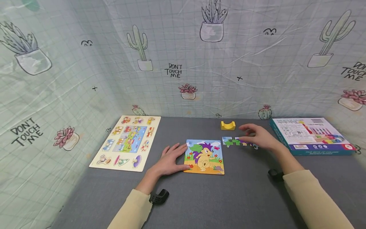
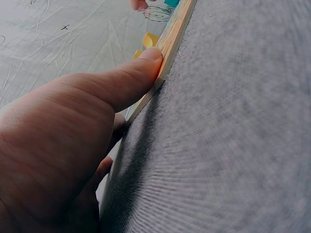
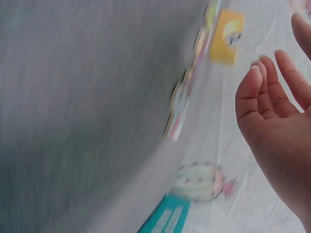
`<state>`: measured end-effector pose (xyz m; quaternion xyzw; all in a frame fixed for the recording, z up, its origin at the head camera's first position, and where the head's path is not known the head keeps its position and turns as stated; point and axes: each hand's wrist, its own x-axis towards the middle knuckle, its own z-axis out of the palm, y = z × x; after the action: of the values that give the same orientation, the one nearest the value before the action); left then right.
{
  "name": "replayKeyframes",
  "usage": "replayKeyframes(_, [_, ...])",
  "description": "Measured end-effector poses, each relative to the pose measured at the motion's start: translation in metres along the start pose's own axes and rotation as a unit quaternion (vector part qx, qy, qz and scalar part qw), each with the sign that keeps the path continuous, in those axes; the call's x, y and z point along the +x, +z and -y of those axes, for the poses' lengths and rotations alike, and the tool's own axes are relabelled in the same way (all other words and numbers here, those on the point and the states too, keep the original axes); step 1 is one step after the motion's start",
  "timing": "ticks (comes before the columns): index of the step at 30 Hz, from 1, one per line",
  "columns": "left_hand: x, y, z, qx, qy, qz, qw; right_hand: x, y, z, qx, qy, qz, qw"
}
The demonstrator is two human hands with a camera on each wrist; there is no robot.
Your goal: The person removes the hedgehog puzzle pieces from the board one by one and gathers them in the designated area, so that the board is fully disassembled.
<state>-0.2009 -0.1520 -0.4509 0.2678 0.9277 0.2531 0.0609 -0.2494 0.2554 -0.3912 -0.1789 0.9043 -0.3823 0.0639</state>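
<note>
A square jigsaw puzzle board (image 1: 204, 157) with a purple hedgehog picture lies at the table's middle. At its left side rests my left hand (image 1: 171, 160), fingers spread; the thumb presses the board's edge in the left wrist view, where the board (image 2: 171, 41) appears edge-on. Over a row of loose puzzle pieces (image 1: 232, 141) to the board's right hovers my right hand (image 1: 258, 136), hiding part of the row. In the right wrist view the fingers of the right hand (image 3: 274, 111) are loosely bent with nothing between them, apart from the blurred pieces (image 3: 182, 99).
Behind the loose pieces stands a yellow notched block (image 1: 227, 126). A wooden knob-puzzle board (image 1: 107, 159) with vehicle pictures lies at left. At right is a flat teal-edged box (image 1: 311, 135). A cactus-print cloth (image 1: 160, 86) hangs behind the grey table (image 1: 206, 203).
</note>
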Motion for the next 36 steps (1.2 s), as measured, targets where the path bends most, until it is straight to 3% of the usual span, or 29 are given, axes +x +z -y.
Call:
replayKeyframes(10, [0.0,0.0,0.0,0.002,-0.001,0.0,1.0,0.014,0.039,0.033,0.034,-0.05,0.006,0.9982])
replayKeyframes(19, [0.0,0.0,0.0,-0.002,-0.004,0.0,1.0,0.028,0.076,0.056,0.056,-0.096,0.056,0.9922])
replayKeyframes(27, [-0.001,0.0,0.0,-0.003,0.001,-0.003,1.0,0.037,0.101,0.077,0.045,-0.096,0.107,0.9885])
replayKeyframes(36, [0.0,0.0,0.001,-0.002,0.006,-0.003,1.0,0.047,0.116,0.082,-0.019,-0.095,0.139,0.9856])
